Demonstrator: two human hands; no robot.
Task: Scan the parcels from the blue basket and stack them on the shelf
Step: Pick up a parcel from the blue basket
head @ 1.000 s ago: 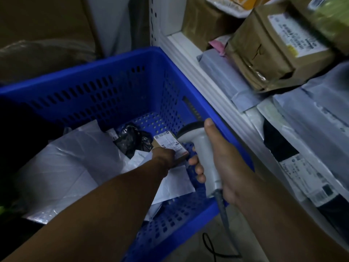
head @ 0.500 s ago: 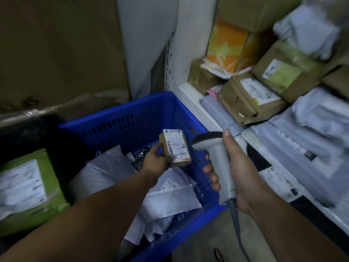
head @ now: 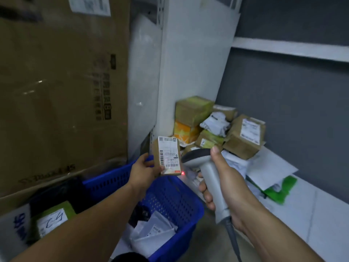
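- Parcel [head: 168, 156], small brown box, pinched in my left hand [head: 143, 172] above blue basket [head: 181, 203], label facing scanner [head: 205, 178].
- Right hand [head: 224, 188] wraps scanner grip.
- Risk: red dot sits off the barcode; misread likely.

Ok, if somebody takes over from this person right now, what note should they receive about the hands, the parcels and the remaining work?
Left hand grips a small cardboard parcel, label towards the camera, above the blue basket.
Right hand grips the handheld barcode scanner, aimed at that parcel; a red scan dot shows beside the label's lower right corner.
Done: boxes and mailers lie piled on the white shelf.
Left: confirm this scan, place the parcel on the shelf, then handle the white mailers in the basket.
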